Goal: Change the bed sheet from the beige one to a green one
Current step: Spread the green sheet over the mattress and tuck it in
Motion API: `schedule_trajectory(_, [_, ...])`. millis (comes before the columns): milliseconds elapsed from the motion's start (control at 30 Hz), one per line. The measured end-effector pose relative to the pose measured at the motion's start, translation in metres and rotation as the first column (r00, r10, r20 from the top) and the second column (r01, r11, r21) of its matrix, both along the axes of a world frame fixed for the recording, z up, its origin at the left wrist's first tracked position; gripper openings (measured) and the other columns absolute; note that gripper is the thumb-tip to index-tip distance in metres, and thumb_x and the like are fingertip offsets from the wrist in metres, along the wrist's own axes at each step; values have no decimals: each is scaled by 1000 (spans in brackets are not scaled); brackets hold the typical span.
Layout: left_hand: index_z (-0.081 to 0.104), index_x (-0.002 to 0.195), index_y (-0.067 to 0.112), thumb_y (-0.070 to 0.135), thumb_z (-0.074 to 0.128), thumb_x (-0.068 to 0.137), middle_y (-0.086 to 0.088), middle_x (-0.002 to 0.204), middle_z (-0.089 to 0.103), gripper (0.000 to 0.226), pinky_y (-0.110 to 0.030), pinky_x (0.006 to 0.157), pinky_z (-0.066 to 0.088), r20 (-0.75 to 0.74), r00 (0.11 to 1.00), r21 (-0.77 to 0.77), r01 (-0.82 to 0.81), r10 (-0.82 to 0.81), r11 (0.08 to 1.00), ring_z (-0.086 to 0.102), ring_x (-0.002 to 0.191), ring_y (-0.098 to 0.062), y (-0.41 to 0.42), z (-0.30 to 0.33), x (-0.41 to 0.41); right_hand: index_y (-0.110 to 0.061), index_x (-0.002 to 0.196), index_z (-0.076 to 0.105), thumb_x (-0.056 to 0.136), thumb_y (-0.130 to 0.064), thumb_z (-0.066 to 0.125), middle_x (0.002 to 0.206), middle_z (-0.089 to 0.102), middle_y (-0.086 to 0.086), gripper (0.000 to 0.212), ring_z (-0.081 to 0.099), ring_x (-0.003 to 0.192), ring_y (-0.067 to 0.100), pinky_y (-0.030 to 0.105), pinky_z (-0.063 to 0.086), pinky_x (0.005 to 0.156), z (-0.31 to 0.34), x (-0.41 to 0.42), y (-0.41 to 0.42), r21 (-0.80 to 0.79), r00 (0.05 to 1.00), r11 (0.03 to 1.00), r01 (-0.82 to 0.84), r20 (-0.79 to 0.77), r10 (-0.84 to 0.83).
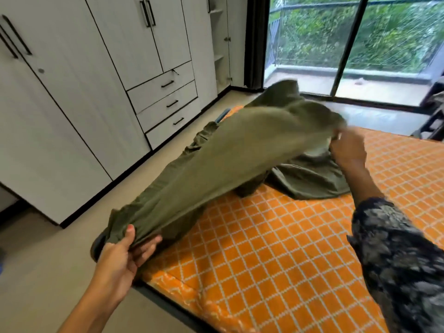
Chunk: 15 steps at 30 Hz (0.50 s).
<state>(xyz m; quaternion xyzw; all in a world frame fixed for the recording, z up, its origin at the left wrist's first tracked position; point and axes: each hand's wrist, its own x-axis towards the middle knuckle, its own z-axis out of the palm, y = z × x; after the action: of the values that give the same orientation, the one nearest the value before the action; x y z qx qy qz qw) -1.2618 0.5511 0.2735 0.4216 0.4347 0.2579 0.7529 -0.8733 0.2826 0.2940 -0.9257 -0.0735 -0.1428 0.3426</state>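
Left hand (125,251) down at the near corner of the bed, thumb on top and fingers curled beneath, pinching a bunched edge of the olive-green cotton bed sheet (240,150). Right hand (348,147) is well apart from it, farther up the bed, fingers closed round another gathered part of the same cloth, lifting it clear of the surface. A dark patterned sleeve (394,255) covers that forearm.

Between the two grips the green sheet is stretched in a long raised band along the left edge of the bed, sagging slightly in the middle. More of it lies crumpled flat under and just beside the right hand, and a billow of fabric rises at the far end, blurred.

Underneath, an orange mattress with a white diamond lattice print (276,248) is bare over most of its near and right side. A dark bed frame edge (153,294) shows along the near left border.

Left of the bed, pale floor (48,272), then a white wardrobe with black trim and black bar handles (84,80), three drawers stacked at its far end. Beyond the bed, a black-framed sliding glass door (348,44) looks onto green foliage.
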Motion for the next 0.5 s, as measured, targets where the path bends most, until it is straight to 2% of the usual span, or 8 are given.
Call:
schedule_trajectory(33, [56,101,8,19,42,100,-9,70,73,18,-21,47,55,-34,999,-14,19,-20,1000,71,58,-20,-6,-6,-5,5,114,59,91,-7,48,117,57,33,29,54,108,46,48,44,90,-24,-10,-19,-130,986,991,-39,-168,17])
schedule_trajectory(67, [56,98,9,18,43,100,-8,66,72,16,-21,45,55,-67,997,-29,40,-42,999,70,55,-20,-13,-11,-11,6,112,61,90,-9,50,113,58,36,28,56,105,49,49,46,87,-44,-22,-40,-207,967,976,-65,-254,11])
schedule_trajectory(133, [56,97,10,17,43,100,-9,67,72,15,-22,42,54,-126,985,-56,111,-118,992,70,55,-22,-28,-20,-18,6,104,64,85,-8,48,100,62,37,29,59,93,50,52,50,81,-69,-45,-84,-234,970,972,-20,-240,-38])
schedule_trajectory(200, [57,97,9,18,43,100,-13,71,73,17,-23,43,54,-163,968,-58,184,-191,981,71,57,-22,-44,-29,-22,4,99,65,79,0,45,87,62,35,29,60,81,49,52,50,73,-80,-68,-134,-172,986,979,105,-112,-125])
schedule_trajectory(300, [57,95,9,19,45,100,-13,66,71,16,-23,41,52,-218,948,-60,225,-232,973,69,52,-19,-67,-43,-30,-18,84,51,78,-1,39,81,51,26,21,52,76,44,51,43,67,-89,-118,-199,30,980,983,181,82,-183])
schedule_trajectory(400, [56,93,11,18,50,99,-6,57,68,10,-22,38,50,-242,946,-180,176,-217,968,64,44,-14,-82,-66,-49,-20,83,51,81,6,43,78,51,19,28,48,73,38,40,36,64,-111,-180,-242,107,986,982,158,41,-163])
schedule_trajectory(467, [55,92,10,19,47,100,-3,50,65,14,-21,37,49,-195,975,-307,39,-103,951,60,38,-12,-87,-90,-63,-32,78,54,84,12,50,70,55,3,45,50,65,22,30,35,59,-132,-220,-266,195,995,976,94,-62,-83])
schedule_trajectory(500, [55,96,10,22,43,102,-3,49,64,18,-20,39,50,-175,984,-355,-25,-40,934,61,40,-11,-90,-100,-71,-36,80,59,85,12,52,69,57,-2,49,52,63,20,26,35,58,-142,-238,-273,199,993,977,70,-105,-50])
